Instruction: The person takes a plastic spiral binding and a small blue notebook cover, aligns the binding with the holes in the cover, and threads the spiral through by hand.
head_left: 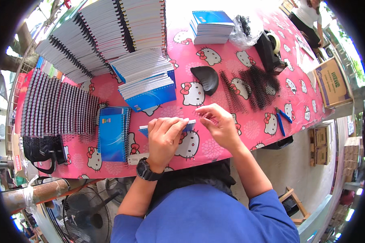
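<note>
My left hand [165,135], with a black watch on its wrist, is closed on a thin blue-covered notebook [189,126] held edge-up over the table. Much of the notebook is hidden behind its fingers. Just off the notebook's right end, my right hand [219,126] has its fingers and thumb curled toward each other. Whatever is between them is too small to make out. A blue spiral notebook stack [114,135] lies left of my left hand. Beyond my hands are a black half-round object [207,79] and loose black spiral coils [257,87].
Tall rows of spiral-bound notebooks [103,34] and blue-covered stacks [150,95] fill the left. Another blue stack [212,26] stands at the back, near a tape dispenser [269,52]. Blue-handled pliers [281,121] lie on the right. A fan [87,214] stands below the table's left edge.
</note>
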